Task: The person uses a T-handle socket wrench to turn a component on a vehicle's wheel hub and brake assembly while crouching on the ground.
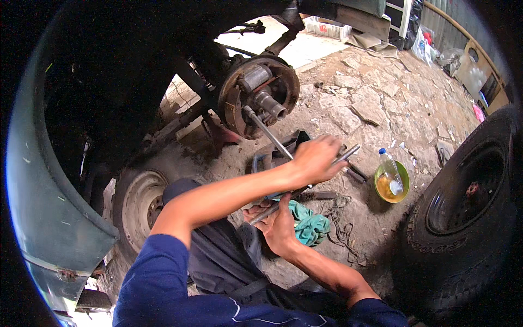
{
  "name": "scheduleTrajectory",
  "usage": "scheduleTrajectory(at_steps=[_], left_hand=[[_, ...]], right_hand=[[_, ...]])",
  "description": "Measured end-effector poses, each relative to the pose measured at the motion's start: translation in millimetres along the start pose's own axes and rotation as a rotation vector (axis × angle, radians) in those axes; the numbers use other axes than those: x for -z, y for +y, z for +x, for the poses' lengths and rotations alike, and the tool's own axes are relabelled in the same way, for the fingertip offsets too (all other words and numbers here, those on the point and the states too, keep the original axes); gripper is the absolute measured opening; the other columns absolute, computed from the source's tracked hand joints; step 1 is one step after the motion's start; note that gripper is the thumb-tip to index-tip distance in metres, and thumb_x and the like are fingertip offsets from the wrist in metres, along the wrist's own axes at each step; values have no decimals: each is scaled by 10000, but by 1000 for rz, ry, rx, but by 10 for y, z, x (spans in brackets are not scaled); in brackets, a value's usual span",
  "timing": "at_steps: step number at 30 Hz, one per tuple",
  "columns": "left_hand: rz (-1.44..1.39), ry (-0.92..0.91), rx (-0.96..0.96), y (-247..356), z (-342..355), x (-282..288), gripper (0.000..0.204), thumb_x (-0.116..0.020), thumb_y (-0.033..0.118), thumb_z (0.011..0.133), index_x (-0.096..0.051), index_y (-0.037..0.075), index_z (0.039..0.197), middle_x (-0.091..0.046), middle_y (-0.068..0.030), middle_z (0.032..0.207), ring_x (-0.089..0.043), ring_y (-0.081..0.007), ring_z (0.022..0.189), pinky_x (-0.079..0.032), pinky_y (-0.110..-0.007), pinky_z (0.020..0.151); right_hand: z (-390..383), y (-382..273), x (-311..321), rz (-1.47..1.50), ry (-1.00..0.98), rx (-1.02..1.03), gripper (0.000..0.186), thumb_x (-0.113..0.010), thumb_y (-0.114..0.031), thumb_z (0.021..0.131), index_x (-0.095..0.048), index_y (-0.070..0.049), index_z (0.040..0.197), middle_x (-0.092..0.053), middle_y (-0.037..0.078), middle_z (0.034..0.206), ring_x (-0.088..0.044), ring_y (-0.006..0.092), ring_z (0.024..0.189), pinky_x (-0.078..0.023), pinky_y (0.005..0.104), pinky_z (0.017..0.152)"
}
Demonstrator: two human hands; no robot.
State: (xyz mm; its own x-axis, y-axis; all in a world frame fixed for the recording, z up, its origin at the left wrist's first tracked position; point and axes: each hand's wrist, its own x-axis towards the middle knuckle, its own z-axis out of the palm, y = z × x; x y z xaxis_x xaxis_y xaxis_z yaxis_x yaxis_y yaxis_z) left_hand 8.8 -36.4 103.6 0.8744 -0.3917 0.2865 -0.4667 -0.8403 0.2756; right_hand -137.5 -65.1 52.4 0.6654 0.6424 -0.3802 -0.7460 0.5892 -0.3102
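A rusty wheel hub [269, 101] with its brake assembly is exposed under the vehicle. A long metal shaft [269, 133] runs from its lower left part toward me and meets a crosswise metal bar [351, 151]. My left hand [318, 161] is closed over that bar near its upper right end. My right hand [275, 220] is lower, palm partly upward, with its fingers curled around the bar's lower left end. A crumpled teal cloth [310, 226] lies on the ground just right of my right hand.
A large tire [447, 245] stands at right, another wheel [133, 210] lies at left below the green fender [57, 218]. A green bowl [403, 174] holds a plastic bottle. A red jack stand [220, 136] is under the vehicle. Tools and a chain [343, 240] lie on the broken floor.
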Motion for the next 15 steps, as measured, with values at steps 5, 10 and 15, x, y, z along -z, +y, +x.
scheduleTrajectory(at_steps=[5, 10, 15], left_hand=[[-10, -527, 462, 78, -687, 709, 551, -497, 486, 923, -619, -52, 916, -640, -282, 846, -657, -371, 825, -503, -486, 685], [-393, -428, 428, -131, -1065, 214, 541, -467, 463, 950, -663, -37, 886, -656, -252, 785, -656, -396, 793, -491, -446, 745], [-651, -432, 542, -72, -986, 169, 485, -474, 444, 978, -608, -22, 944, -666, -119, 799, -635, -201, 651, -502, -348, 590]], right_hand=[[77, -112, 338, -615, -38, 125, 565, -296, -450, 1024, -587, 32, 1062, -672, 165, 939, -668, 243, 803, -523, 356, 722], [150, -310, 452, -1264, -200, 272, 441, -343, -287, 1008, -583, 82, 989, -662, 163, 788, -645, 266, 718, -497, 378, 648], [-162, -964, 353, -1814, -590, 557, 363, -490, -320, 954, -603, 25, 943, -634, 197, 740, -639, 353, 728, -498, 451, 705]])
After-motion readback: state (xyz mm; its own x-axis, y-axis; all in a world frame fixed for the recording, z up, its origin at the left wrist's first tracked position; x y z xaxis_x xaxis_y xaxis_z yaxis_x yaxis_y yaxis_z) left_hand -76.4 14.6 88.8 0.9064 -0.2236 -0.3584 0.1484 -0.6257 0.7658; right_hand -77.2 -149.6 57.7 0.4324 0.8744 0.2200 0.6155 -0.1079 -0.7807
